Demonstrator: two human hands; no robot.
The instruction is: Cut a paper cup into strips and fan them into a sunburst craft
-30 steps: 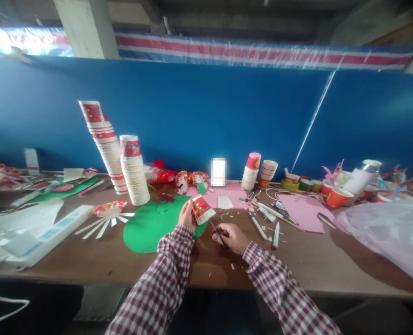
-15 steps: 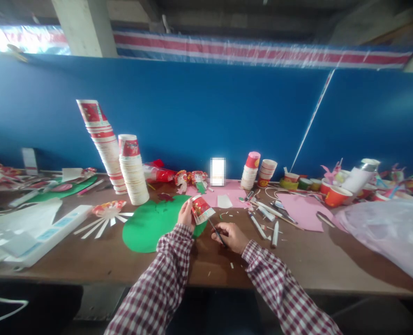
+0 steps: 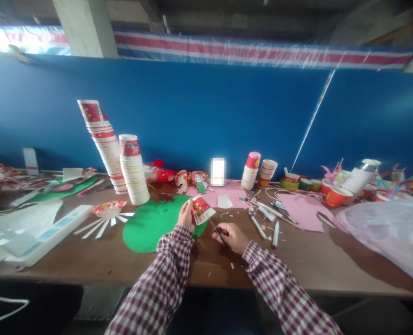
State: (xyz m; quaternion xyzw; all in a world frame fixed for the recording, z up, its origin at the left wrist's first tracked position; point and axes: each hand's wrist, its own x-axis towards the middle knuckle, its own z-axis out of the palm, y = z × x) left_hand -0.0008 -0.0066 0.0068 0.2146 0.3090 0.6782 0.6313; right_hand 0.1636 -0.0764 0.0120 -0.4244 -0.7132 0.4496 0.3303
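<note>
Head view: our left hand (image 3: 185,216) held a red-and-white paper cup (image 3: 202,210), our right hand (image 3: 234,237) slim dark scissors (image 3: 218,234). Cutting seemed barely begun.

On the surface (image 3: 314,270) we see a tall, leaning stack of paper cups (image 3: 105,144) beside a shorter stack (image 3: 134,174), a long white box with blue patches (image 3: 62,228), a pink sheet (image 3: 299,209) and a translucent plastic bag (image 3: 391,232), with a blue partition (image 3: 206,107) behind.
</note>
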